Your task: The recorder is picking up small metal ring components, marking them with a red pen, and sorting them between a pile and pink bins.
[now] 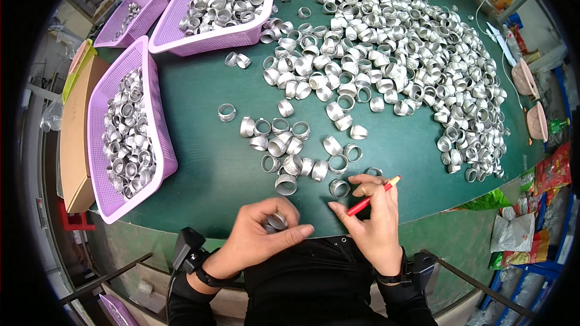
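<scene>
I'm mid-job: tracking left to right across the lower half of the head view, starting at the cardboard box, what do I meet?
Cardboard box → purple basket of metal rings → left hand, curled around metal ring → right hand, holding red pen → pale bag.

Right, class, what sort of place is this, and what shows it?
Probably a small workshop: many metal rings lie heaped on a green table, with more in purple baskets.

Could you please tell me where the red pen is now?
In the head view, the red pen is right of centre, in the right hand, near a metal ring.
</scene>
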{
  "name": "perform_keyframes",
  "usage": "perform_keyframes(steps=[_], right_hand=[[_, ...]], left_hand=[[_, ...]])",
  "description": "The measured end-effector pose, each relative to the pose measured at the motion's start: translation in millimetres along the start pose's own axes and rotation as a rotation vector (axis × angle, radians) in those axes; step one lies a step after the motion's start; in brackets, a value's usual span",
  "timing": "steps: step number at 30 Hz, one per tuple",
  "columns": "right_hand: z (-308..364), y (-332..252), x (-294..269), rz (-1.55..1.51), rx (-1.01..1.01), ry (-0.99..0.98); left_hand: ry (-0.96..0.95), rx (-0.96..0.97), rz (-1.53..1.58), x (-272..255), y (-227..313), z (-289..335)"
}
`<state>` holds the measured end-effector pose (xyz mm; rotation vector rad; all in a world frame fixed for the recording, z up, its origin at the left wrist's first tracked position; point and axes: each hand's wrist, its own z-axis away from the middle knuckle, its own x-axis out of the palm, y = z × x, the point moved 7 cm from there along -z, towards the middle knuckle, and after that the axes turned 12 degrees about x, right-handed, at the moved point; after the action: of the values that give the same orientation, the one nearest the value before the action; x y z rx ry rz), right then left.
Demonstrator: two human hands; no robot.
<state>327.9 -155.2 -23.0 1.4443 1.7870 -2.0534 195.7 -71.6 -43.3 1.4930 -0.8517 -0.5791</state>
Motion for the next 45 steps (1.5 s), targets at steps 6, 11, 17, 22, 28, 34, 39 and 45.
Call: perform_keyframes(steps=[6,11,17,22,28,34,39,45], right_hand=[[4.4,5.4,15.9,0.033,0.005,-0.035],[10.2,20.0,3.5,-0.268,0.093,-0.052],[20.6,41.8,2.7,-0.420,0.172,-0.077],[22.2,35.4,-2.2,-0.580,0.147,-0.078],[25.1,29.9,1.8,-0.739,0.146,-0.153],[28.6,20.2,7.0,-1.000,0.160,-0.271],[29.3,8.5,5.4,-1.002,0.078,-0.292],[32.3,15.2,14.7,-1.215,0.215,-0.313]], left_hand=[[0.118,0.202,-1.111,-20.2,23.5,-15.1],[-0.207,0.212,-1.154,-5.8,11.1,-14.4],[-0.254,0.195,-1.008,2.8,14.7,-9.1],[-0.089,0.055,-1.200,-0.1,8.1,-4.6],[-0.194,0.026,-0.844,9.3,-0.5,-6.4],[-0.237,0.190,-0.537,21.5,18.9,-2.6],[-0.281,0.300,-0.537,26.3,22.0,-2.0],[-0.124,-0.126,0.457,25.8,-8.9,3.7]])
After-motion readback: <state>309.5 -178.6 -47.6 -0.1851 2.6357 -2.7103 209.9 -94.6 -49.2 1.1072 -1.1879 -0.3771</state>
